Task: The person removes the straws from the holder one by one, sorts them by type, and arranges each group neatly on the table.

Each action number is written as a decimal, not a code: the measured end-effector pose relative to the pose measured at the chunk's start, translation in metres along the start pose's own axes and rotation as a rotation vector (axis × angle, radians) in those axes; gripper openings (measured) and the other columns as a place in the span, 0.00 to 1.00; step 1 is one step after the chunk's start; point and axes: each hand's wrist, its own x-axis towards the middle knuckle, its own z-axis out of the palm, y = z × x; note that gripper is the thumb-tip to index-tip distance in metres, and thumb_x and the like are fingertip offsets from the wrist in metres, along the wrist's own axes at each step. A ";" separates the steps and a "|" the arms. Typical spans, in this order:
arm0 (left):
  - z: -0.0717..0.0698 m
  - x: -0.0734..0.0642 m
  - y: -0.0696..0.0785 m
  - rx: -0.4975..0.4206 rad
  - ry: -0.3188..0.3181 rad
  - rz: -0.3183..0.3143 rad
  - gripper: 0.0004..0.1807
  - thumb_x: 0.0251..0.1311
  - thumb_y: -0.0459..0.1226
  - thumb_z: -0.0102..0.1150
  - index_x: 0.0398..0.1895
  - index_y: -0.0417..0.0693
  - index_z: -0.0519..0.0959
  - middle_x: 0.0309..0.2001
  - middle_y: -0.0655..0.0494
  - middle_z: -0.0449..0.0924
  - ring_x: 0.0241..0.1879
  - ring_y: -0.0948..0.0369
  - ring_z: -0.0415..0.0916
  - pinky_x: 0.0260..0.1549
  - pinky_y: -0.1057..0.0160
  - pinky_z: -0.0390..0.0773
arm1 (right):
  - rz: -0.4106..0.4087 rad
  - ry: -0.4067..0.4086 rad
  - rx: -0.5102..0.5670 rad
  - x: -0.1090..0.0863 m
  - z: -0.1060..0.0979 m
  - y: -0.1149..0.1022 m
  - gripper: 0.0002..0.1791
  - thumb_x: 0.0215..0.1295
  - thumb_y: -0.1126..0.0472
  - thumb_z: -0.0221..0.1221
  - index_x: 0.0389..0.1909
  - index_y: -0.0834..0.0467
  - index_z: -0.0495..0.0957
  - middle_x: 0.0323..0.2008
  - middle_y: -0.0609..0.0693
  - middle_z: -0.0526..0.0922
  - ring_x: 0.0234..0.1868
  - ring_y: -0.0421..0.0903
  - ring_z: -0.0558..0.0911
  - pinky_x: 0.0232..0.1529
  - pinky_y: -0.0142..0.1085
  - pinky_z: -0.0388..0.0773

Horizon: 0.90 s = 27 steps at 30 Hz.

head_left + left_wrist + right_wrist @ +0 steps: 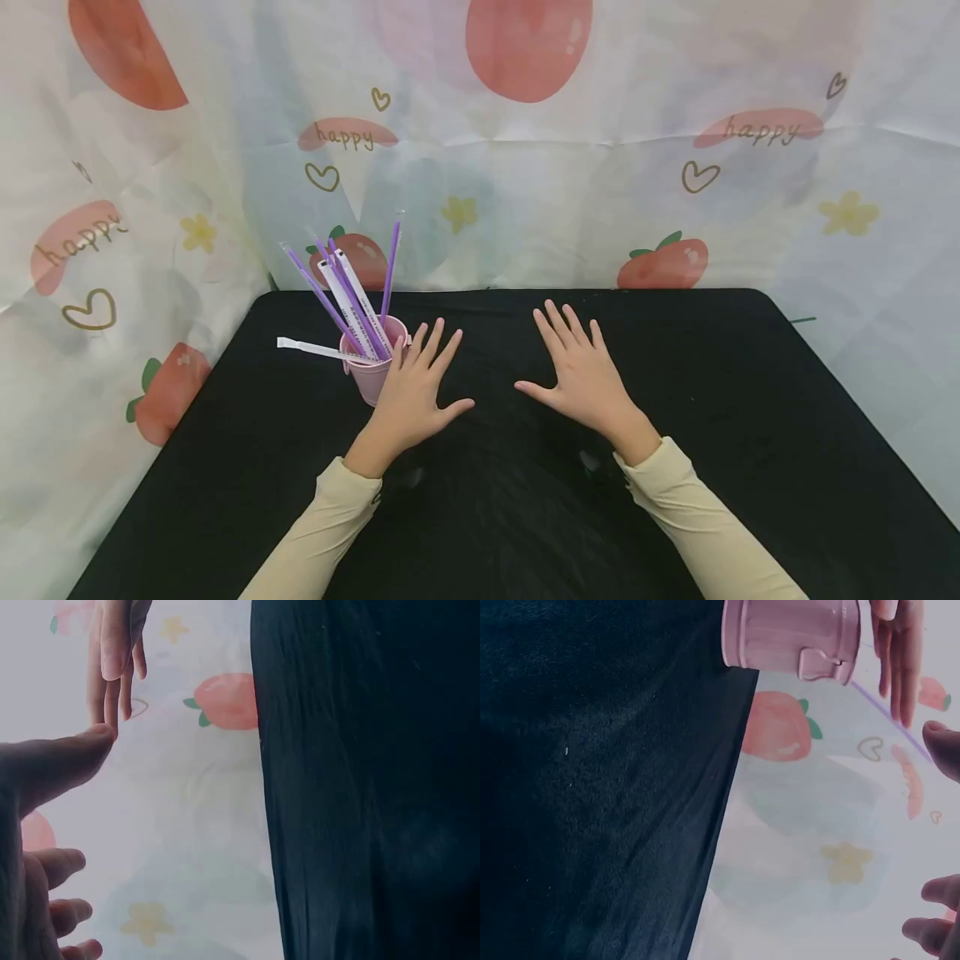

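Observation:
A small pink bucket (366, 383) stands on the left half of the black table, and its side and handle bracket show in the right wrist view. Several purple straws (391, 268) in clear wrappers and white wrapped sticks (339, 298) with dark print lean in it. One white wrapped stick (311, 347) pokes out sideways to the left. My left hand (411, 396) is spread just right of the bucket, overlapping its right side in the head view. My right hand (587, 379) is spread over the table's middle right. Both hands hold nothing.
A black cloth covers the table (480, 517). Behind it and along the sides hangs a pale curtain (540, 208) with fruit, flower and heart prints. The bucket sits between the left hand and the table's left edge.

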 end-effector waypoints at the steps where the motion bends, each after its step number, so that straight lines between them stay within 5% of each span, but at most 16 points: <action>1: -0.002 -0.002 -0.002 -0.006 0.005 0.006 0.51 0.49 0.60 0.62 0.73 0.54 0.52 0.74 0.45 0.48 0.73 0.44 0.47 0.69 0.37 0.50 | -0.008 0.008 0.003 0.001 0.001 -0.001 0.55 0.52 0.34 0.60 0.73 0.56 0.47 0.74 0.57 0.49 0.74 0.57 0.49 0.69 0.63 0.49; 8: -0.015 -0.019 -0.019 -0.004 0.012 -0.008 0.49 0.51 0.58 0.61 0.73 0.54 0.52 0.74 0.47 0.51 0.72 0.47 0.50 0.69 0.39 0.52 | -0.060 0.064 0.011 0.011 0.006 -0.004 0.53 0.52 0.35 0.60 0.73 0.57 0.50 0.73 0.56 0.53 0.73 0.57 0.54 0.69 0.62 0.53; 12: -0.024 -0.027 -0.030 -0.031 0.075 0.001 0.46 0.49 0.54 0.65 0.71 0.52 0.58 0.70 0.45 0.60 0.70 0.46 0.56 0.67 0.38 0.56 | -0.087 0.107 0.023 0.017 0.007 -0.005 0.53 0.52 0.36 0.61 0.72 0.58 0.51 0.72 0.57 0.57 0.72 0.56 0.57 0.68 0.61 0.56; 19: -0.033 -0.039 -0.055 -0.175 0.249 0.023 0.37 0.44 0.43 0.73 0.61 0.45 0.72 0.61 0.45 0.71 0.61 0.48 0.69 0.60 0.45 0.70 | -0.133 0.184 0.109 0.030 0.008 -0.009 0.51 0.50 0.40 0.65 0.70 0.59 0.55 0.69 0.57 0.63 0.69 0.55 0.63 0.67 0.58 0.60; 24: -0.038 -0.049 -0.072 -0.277 0.281 -0.024 0.32 0.43 0.36 0.73 0.56 0.44 0.75 0.57 0.47 0.76 0.58 0.47 0.72 0.57 0.48 0.74 | -0.154 0.233 0.167 0.040 0.010 -0.012 0.49 0.49 0.43 0.67 0.69 0.60 0.58 0.67 0.57 0.67 0.67 0.54 0.67 0.66 0.57 0.64; 27: -0.043 -0.053 -0.084 -0.343 0.300 -0.026 0.28 0.43 0.31 0.73 0.52 0.43 0.78 0.52 0.47 0.80 0.54 0.49 0.75 0.60 0.62 0.72 | -0.157 0.251 0.220 0.045 0.010 -0.014 0.48 0.49 0.45 0.68 0.68 0.60 0.60 0.65 0.57 0.68 0.66 0.54 0.68 0.65 0.56 0.65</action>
